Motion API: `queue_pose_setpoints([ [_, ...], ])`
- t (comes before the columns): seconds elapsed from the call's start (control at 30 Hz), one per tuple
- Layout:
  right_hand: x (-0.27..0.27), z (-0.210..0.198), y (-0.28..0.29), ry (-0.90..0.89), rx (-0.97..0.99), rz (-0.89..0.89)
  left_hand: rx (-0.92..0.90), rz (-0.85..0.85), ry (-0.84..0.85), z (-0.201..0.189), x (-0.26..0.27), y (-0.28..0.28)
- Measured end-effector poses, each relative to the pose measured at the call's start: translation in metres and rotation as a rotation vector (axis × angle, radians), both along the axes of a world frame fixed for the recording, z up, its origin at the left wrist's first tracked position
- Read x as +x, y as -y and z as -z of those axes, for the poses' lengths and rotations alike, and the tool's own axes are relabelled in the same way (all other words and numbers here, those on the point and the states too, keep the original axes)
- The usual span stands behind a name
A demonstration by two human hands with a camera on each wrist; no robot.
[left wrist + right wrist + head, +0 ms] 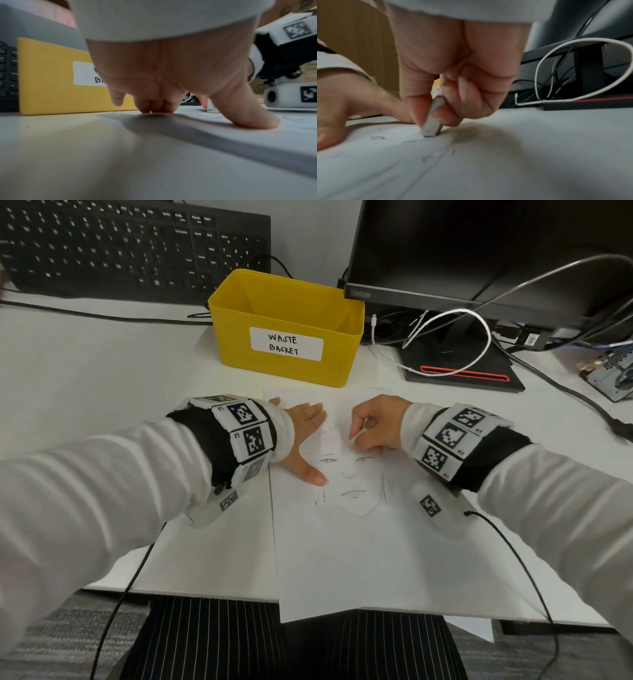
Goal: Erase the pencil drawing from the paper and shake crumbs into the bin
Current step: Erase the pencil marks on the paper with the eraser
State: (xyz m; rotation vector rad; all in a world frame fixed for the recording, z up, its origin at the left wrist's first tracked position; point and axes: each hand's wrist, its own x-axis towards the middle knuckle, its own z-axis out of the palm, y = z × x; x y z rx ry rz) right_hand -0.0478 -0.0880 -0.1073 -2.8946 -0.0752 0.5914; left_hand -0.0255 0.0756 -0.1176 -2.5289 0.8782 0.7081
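Observation:
A white sheet of paper [359,542] lies on the desk with a faint pencil drawing of a face [349,481] on it, and its near end hangs over the desk edge. My left hand [303,436] lies flat on the paper's left side, fingers straight and thumb spread [248,116]. My right hand [371,424] pinches a small grey-white eraser [433,121] between thumb and fingers, its lower end touching the paper above the drawn eyes. The yellow bin [287,326] labelled "WASTE BASKET" stands just beyond the paper.
A black keyboard [130,248] leans at the back left. A monitor [479,251] on a black stand [462,371] with a looped white cable [455,344] and dark cables sits at the back right. A small metal device [613,371] is at the far right.

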Motion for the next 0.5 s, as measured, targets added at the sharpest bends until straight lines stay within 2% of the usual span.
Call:
queue_pose_setpoints([
  [0.13, 0.004, -0.005, 0.003, -0.03, -0.06, 0.019, 0.0, 0.012, -0.03, 0.005, 0.002, 0.0],
  [0.33, 0.004, -0.009, -0.036, -0.083, 0.064, -0.114, -0.094, 0.002, -0.062, 0.004, 0.0, -0.003],
  [0.5, -0.004, -0.009, -0.006, -0.02, -0.077, -0.008, -0.068, 0.017, -0.028, -0.001, -0.003, -0.002],
])
